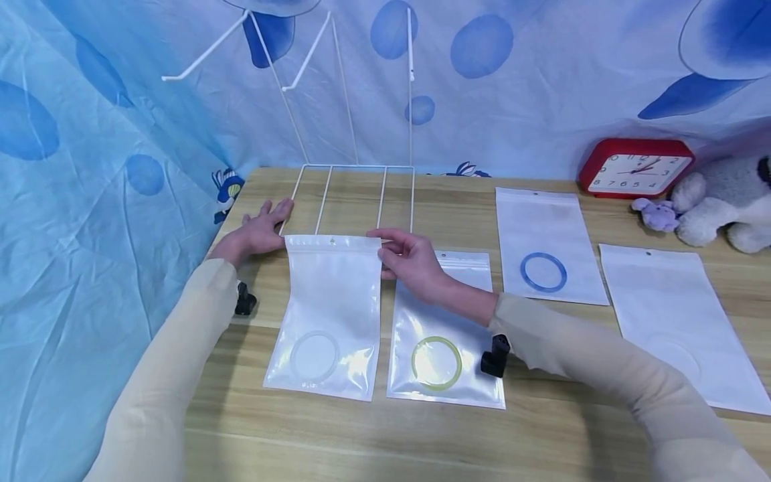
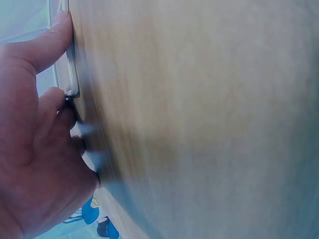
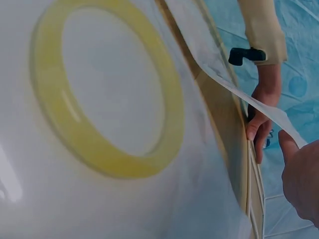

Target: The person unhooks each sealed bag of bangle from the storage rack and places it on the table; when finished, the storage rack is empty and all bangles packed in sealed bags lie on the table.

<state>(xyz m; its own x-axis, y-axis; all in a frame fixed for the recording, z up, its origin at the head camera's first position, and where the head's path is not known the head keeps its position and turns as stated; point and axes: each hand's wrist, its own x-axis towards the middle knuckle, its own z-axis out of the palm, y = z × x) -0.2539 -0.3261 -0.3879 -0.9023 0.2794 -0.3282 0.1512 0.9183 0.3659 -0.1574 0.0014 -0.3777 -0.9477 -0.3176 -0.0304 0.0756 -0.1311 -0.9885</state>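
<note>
My right hand pinches the top right corner of a white zip bag. The bag's top edge is lifted over the front of a white wire rack; its lower part, with a pale ring showing through, slopes toward me. At the rack's front left corner, my left hand holds the wire between thumb and fingers, as the left wrist view also shows. Under my right forearm lies a second zip bag with a yellow ring; that yellow ring looms large in the right wrist view.
To the right lie a zip bag with a blue ring and another white bag. A red clock and a grey-white plush toy stand at the back right. The rack's upright hooks rise before the blue curtain.
</note>
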